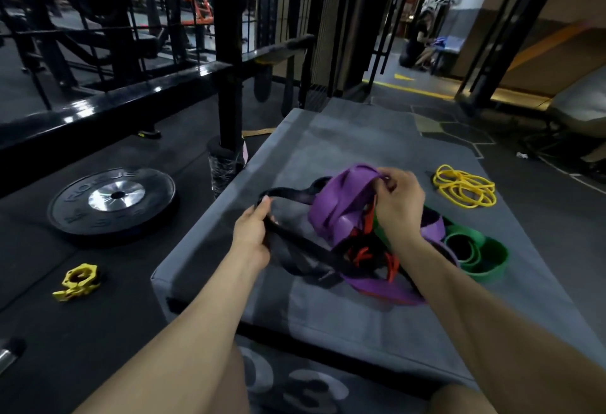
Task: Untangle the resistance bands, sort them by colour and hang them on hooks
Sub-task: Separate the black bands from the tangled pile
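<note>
A tangle of resistance bands lies on a grey padded box [344, 144]. My left hand [252, 233] grips a black band [288, 194] that loops out to the left of the tangle. My right hand [398, 200] pinches the top of a wide purple band [341, 197] lifted above the heap. Thin red bands [360, 251] are knotted under the purple one. Green bands [482, 253] lie to the right, partly under my right forearm. A separate bunch of thin yellow bands [464, 185] sits at the box's right side.
A black weight plate [113, 200] and a yellow barbell collar [78, 281] lie on the floor to the left. A black steel rack [229, 53] stands behind the box. A person [423, 39] sits far back. A padded bench [580, 108] stands at the right.
</note>
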`<action>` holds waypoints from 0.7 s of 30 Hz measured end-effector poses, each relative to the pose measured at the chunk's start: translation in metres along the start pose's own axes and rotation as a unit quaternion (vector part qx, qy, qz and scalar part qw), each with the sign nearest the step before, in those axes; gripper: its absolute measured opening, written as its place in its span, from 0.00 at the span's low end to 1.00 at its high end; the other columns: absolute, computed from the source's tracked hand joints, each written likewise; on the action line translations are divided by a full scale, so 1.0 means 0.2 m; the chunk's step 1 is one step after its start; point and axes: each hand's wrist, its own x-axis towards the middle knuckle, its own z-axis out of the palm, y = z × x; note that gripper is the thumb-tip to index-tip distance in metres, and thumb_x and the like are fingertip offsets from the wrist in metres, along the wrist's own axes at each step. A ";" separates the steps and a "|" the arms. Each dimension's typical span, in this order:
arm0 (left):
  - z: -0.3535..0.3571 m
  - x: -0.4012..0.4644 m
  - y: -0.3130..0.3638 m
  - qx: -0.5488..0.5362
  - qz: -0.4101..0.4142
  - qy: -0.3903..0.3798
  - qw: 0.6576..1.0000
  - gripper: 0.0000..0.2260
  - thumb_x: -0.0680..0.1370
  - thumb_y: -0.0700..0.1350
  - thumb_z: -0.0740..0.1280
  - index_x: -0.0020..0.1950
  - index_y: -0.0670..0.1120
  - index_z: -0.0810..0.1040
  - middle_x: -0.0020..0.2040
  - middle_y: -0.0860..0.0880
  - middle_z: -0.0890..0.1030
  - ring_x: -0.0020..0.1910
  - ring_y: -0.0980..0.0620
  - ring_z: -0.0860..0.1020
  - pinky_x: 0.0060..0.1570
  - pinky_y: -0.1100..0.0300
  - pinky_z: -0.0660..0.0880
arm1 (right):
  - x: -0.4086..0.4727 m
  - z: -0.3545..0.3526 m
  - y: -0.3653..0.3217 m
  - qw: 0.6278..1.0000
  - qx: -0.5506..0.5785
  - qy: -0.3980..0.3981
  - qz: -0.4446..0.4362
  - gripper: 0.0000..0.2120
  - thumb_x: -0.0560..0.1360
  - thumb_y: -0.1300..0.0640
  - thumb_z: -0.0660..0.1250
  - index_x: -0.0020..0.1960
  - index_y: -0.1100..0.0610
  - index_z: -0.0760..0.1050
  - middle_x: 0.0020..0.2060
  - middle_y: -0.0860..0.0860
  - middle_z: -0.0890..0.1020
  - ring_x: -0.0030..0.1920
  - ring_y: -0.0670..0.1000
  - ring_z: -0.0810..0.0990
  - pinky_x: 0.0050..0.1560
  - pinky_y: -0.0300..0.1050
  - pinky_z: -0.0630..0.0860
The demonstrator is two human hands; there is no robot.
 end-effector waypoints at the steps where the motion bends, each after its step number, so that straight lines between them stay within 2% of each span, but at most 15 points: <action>1: 0.02 -0.02 -0.01 0.004 -0.001 -0.012 1.000 0.04 0.78 0.44 0.65 0.46 0.44 0.78 0.32 0.49 0.72 0.30 0.54 0.72 0.35 0.62 0.76 | 0.02 -0.02 0.02 1.000 -0.014 0.008 0.017 0.11 0.74 0.60 0.64 0.55 0.58 0.79 0.50 0.59 0.79 0.52 0.59 0.77 0.50 0.44 0.69; 4: 0.07 -0.05 -0.03 0.004 -0.017 -0.053 0.998 0.02 0.78 0.41 0.64 0.46 0.46 0.76 0.31 0.50 0.70 0.27 0.57 0.70 0.26 0.67 0.71 | 0.05 -0.07 0.06 0.997 -0.058 -0.040 0.031 0.12 0.70 0.63 0.65 0.53 0.57 0.80 0.49 0.59 0.82 0.53 0.60 0.79 0.51 0.47 0.73; 7: 0.09 -0.05 -0.03 -0.018 -0.030 -0.066 0.997 0.04 0.78 0.40 0.64 0.44 0.47 0.75 0.31 0.51 0.70 0.23 0.59 0.69 0.23 0.69 0.68 | 0.00 -0.05 0.10 0.981 -0.150 -0.118 -0.028 0.14 0.70 0.61 0.64 0.54 0.53 0.80 0.50 0.57 0.81 0.53 0.60 0.79 0.49 0.50 0.75; 9: 0.09 -0.05 -0.01 -0.055 -0.030 -0.071 0.995 0.03 0.77 0.39 0.64 0.45 0.47 0.75 0.31 0.53 0.71 0.23 0.60 0.69 0.21 0.70 0.67 | -0.01 -0.06 0.10 0.975 -0.193 -0.104 -0.032 0.14 0.71 0.60 0.62 0.54 0.51 0.79 0.52 0.58 0.79 0.54 0.62 0.78 0.48 0.51 0.74; 11: 0.09 -0.04 0.01 -0.070 -0.018 -0.068 0.995 0.03 0.77 0.39 0.64 0.46 0.46 0.75 0.29 0.53 0.71 0.22 0.61 0.69 0.19 0.71 0.65 | 0.02 -0.08 0.11 0.979 -0.192 -0.064 0.000 0.10 0.71 0.61 0.61 0.49 0.56 0.79 0.50 0.60 0.79 0.51 0.64 0.78 0.46 0.51 0.73; 13: 0.07 -0.03 0.03 0.007 0.032 -0.058 0.998 0.03 0.77 0.38 0.65 0.45 0.45 0.76 0.30 0.52 0.71 0.22 0.60 0.69 0.20 0.70 0.64 | 0.06 -0.11 0.15 0.981 -0.185 -0.045 0.030 0.07 0.70 0.62 0.62 0.44 0.60 0.78 0.48 0.63 0.79 0.48 0.65 0.79 0.44 0.50 0.72; 14: 0.05 -0.03 0.04 0.110 0.078 -0.048 0.990 0.03 0.77 0.39 0.65 0.44 0.45 0.76 0.31 0.51 0.71 0.24 0.57 0.69 0.22 0.68 0.65 | 0.07 -0.12 0.16 0.981 -0.185 -0.047 0.034 0.06 0.70 0.63 0.62 0.43 0.61 0.78 0.47 0.64 0.79 0.47 0.66 0.79 0.42 0.49 0.71; 15: 0.03 -0.03 0.05 0.250 0.132 -0.036 0.958 0.03 0.77 0.41 0.65 0.45 0.45 0.77 0.33 0.49 0.73 0.28 0.54 0.71 0.26 0.65 0.67 | 0.06 -0.12 0.17 0.980 -0.187 -0.051 0.033 0.06 0.69 0.63 0.62 0.42 0.61 0.78 0.46 0.64 0.79 0.46 0.65 0.79 0.41 0.48 0.70; 16: 0.02 -0.03 0.05 0.381 0.191 -0.019 0.904 0.04 0.78 0.44 0.65 0.47 0.44 0.77 0.36 0.48 0.75 0.34 0.51 0.73 0.31 0.62 0.67 | 0.04 -0.12 0.18 0.980 -0.191 -0.054 0.029 0.06 0.69 0.63 0.62 0.42 0.60 0.78 0.46 0.64 0.79 0.46 0.65 0.79 0.41 0.48 0.69; 17: 0.01 -0.03 0.04 0.467 0.241 -0.004 0.851 0.06 0.78 0.46 0.64 0.49 0.44 0.77 0.40 0.48 0.76 0.39 0.50 0.74 0.36 0.60 0.67 | 0.02 -0.11 0.18 0.979 -0.194 -0.056 0.023 0.06 0.70 0.62 0.62 0.43 0.60 0.78 0.47 0.63 0.78 0.47 0.65 0.79 0.41 0.48 0.70; 18: 0.00 -0.04 0.04 0.505 0.272 0.005 0.819 0.08 0.78 0.46 0.64 0.52 0.43 0.77 0.42 0.48 0.77 0.42 0.50 0.74 0.40 0.60 0.66 | 0.00 -0.09 0.18 0.979 -0.197 -0.057 0.014 0.07 0.70 0.63 0.62 0.44 0.59 0.79 0.48 0.62 0.78 0.48 0.64 0.79 0.43 0.49 0.71; 21: 0.00 -0.07 0.05 0.548 0.283 0.021 0.787 0.13 0.78 0.47 0.63 0.59 0.42 0.74 0.48 0.45 0.77 0.50 0.45 0.76 0.45 0.59 0.67 | -0.06 -0.05 0.16 0.977 -0.199 -0.076 -0.019 0.11 0.74 0.63 0.60 0.51 0.58 0.78 0.51 0.61 0.75 0.51 0.64 0.77 0.44 0.49 0.70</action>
